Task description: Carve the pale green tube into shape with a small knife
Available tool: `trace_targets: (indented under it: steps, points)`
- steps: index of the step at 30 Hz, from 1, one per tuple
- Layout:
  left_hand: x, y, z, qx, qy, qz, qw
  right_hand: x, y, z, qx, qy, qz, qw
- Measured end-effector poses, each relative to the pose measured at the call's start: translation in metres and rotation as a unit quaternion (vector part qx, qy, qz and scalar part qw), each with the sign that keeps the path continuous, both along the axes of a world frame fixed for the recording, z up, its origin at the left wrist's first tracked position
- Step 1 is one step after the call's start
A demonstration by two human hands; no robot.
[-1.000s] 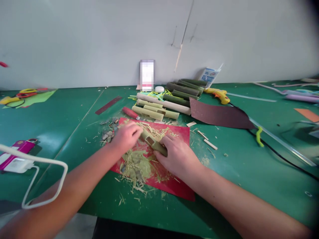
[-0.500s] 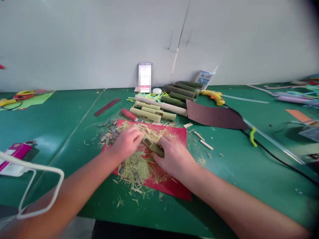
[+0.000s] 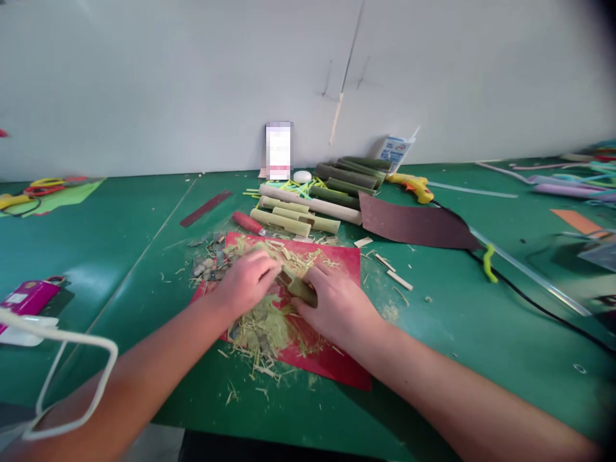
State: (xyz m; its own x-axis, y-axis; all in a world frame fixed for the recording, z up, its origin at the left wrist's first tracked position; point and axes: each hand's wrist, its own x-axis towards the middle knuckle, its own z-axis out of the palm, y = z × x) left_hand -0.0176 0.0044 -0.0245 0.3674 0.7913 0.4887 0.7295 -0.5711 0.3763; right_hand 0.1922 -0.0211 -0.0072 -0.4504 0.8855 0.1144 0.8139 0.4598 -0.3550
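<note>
A short green bamboo piece (image 3: 299,287) with a cut notch lies over a red mat (image 3: 337,359) strewn with pale shavings (image 3: 264,327). My right hand (image 3: 339,305) is closed round its near end and presses it down. My left hand (image 3: 248,280) is closed over its far end, fingers curled; whatever it holds there is hidden. Both hands meet over the middle of the mat.
Behind the mat lie several pale and dark bamboo tubes (image 3: 308,205), a red-handled knife (image 3: 249,222), a brown sandpaper sheet (image 3: 418,224) and a yellow glue gun (image 3: 414,186) with a black cable (image 3: 529,298). A pink device (image 3: 29,298) and white cord (image 3: 62,337) sit left.
My left hand has slid slightly nearer along the bamboo piece, and the right hand has shifted a little with it. The view has drifted slightly right.
</note>
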Motion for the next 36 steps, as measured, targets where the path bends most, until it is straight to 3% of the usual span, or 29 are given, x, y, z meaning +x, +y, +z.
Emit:
trace_targets:
  steps: [4,8,11,15,18,22,25,30,36]
  points:
    - [-0.001,0.0,0.002,0.026,-0.009,0.034,0.999,0.0,0.0,0.001,0.0,0.003,0.001,1.0]
    - [-0.002,0.001,0.001,-0.002,0.002,-0.012,1.0,0.0,0.0,0.0,-0.002,0.004,0.003,1.0]
    - [-0.002,0.002,0.0,0.029,-0.006,0.043,0.999,0.0,-0.001,0.001,-0.001,0.0,0.004,1.0]
    - [0.0,0.001,0.001,-0.017,0.011,-0.03,0.999,-0.001,-0.001,0.002,0.003,-0.008,0.008,1.0]
    - [0.001,-0.001,0.002,0.028,-0.006,0.037,0.999,-0.001,-0.001,0.002,0.003,-0.003,0.003,1.0]
    - [-0.001,-0.001,0.002,-0.014,0.008,-0.041,0.999,-0.001,-0.001,-0.001,0.007,-0.008,0.009,1.0]
    - [-0.004,0.002,0.001,0.023,-0.002,0.043,0.999,-0.001,-0.001,-0.002,0.018,-0.012,0.011,1.0]
    - [0.004,-0.005,0.0,-0.012,-0.012,-0.026,1.0,-0.001,-0.002,0.001,0.023,-0.023,0.018,0.999]
    - [-0.005,0.002,0.001,0.007,-0.011,0.012,1.0,-0.001,-0.002,0.002,0.007,-0.022,0.017,1.0]
